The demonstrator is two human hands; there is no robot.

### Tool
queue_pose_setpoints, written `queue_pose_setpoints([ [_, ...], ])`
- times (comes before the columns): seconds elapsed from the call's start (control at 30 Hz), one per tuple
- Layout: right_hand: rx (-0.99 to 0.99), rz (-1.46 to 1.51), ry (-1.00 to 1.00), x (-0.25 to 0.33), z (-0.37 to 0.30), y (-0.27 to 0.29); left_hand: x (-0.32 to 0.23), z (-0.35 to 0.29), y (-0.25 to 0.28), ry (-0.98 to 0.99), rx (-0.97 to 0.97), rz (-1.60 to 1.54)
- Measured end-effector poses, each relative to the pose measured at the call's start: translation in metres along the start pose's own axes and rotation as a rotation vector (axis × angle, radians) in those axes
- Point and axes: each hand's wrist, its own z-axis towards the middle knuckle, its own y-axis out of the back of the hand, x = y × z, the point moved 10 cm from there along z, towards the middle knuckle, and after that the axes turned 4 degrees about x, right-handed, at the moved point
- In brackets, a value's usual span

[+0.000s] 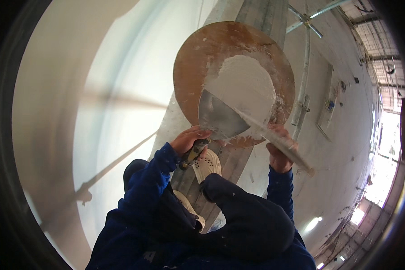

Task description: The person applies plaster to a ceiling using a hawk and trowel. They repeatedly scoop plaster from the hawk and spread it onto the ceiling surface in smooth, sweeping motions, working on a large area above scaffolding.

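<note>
A round brown board [191, 63] bears a broad patch of wet white plaster [243, 78]. My left hand [191, 140] is closed round the yellow and black handle of a wide putty knife [220, 118]. Its grey blade overlaps the board's near left part, by the plaster's edge. At the board's near right, my right hand [281, 150] grips a plastering trowel [283, 145], seen nearly edge-on and smeared with white. The trowel's far end comes up against the putty knife's blade or just over it; I cannot tell if they touch. The trowel's handle is hidden.
Grey planks [263, 18] run beneath the board and under my pale clogs [208, 164]. A pale wall [103, 117] rises close on the left, with shadows on it. Metal scaffold tubes [305, 63] stand at the right, above a lower floor [319, 180].
</note>
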Motion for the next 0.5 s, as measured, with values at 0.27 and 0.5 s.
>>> queue_pose_setpoints([
  [0.27, 0.318, -0.216, 0.162, 0.022, 0.008, -0.061, -0.004, -0.014, -0.002, 0.022, 0.067, 0.028],
  [0.5, 0.296, -0.073, 0.251, 0.028, 0.009, -0.057, -0.004, -0.019, 0.001, -0.022, 0.05, 0.051],
])
